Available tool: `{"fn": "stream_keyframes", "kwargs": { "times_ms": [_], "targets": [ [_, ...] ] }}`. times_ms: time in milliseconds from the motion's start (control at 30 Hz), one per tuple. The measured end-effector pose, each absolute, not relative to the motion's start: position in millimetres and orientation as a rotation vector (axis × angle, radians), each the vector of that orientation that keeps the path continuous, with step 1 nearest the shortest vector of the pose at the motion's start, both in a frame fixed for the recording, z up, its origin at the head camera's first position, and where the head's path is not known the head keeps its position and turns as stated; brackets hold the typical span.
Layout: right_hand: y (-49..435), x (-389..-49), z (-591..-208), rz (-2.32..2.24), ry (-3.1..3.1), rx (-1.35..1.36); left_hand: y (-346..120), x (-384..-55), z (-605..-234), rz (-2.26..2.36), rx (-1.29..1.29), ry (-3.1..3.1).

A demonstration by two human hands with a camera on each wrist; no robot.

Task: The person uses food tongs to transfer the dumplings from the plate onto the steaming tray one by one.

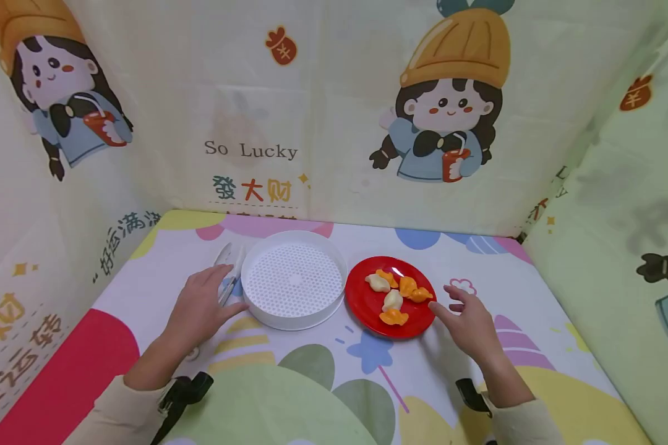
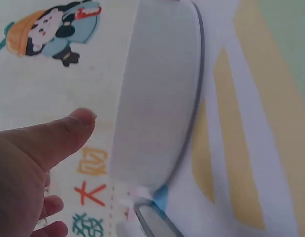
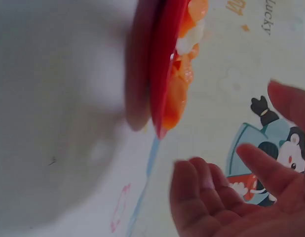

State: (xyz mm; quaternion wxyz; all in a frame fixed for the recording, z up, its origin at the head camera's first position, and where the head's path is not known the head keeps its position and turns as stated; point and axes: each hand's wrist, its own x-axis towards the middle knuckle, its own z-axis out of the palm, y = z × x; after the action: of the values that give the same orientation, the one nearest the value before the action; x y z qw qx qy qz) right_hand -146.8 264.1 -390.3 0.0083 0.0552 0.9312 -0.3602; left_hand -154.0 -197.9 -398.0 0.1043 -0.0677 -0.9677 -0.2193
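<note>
My left hand (image 1: 200, 306) hovers with spread fingers beside a round white steamer tray (image 1: 295, 322) with a perforated base. Under and just past its fingers lies a pair of metal tongs (image 1: 229, 288), partly hidden by the hand. In the left wrist view, the thumb points toward the tray's smooth side wall (image 2: 155, 98). To the right of the tray sits a red plate (image 1: 364, 309) bearing several orange dumplings (image 1: 394, 317) and white dumplings (image 1: 377, 283). My right hand (image 1: 470, 321) is at the plate's right edge, fingers loosely bent and holding nothing.
A patterned cloth (image 1: 367, 395) covers the table. Printed fabric walls (image 1: 334, 111) with cartoon figures enclose the back and both sides. The tray and plate stand close together at mid-table, and the tongs lie along the tray's left side.
</note>
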Motion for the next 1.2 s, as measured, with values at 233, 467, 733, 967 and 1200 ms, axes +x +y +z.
{"fn": "stream_keyframes", "kwargs": {
  "times_ms": [233, 467, 733, 967, 1200],
  "targets": [
    [270, -157, -410, -1.165, 2.699, 0.234, -220, -164, -414, -0.776, -0.046, -2.933],
    [271, -162, -420, -1.212, 2.643, 0.261, -231, -173, -428, -0.843, 0.103, -2.99],
    [272, -165, -426, -1.3, 2.598, 0.337, -234, -178, -434, -0.879, 0.199, -3.001],
    [271, -164, -426, -1.29, 2.606, 0.308, -235, -181, -433, -0.956, 0.247, -3.04],
    [271, -165, -426, -1.258, 2.606, 0.285, -234, -181, -435, -1.003, 0.307, -3.066]
  ]
}}
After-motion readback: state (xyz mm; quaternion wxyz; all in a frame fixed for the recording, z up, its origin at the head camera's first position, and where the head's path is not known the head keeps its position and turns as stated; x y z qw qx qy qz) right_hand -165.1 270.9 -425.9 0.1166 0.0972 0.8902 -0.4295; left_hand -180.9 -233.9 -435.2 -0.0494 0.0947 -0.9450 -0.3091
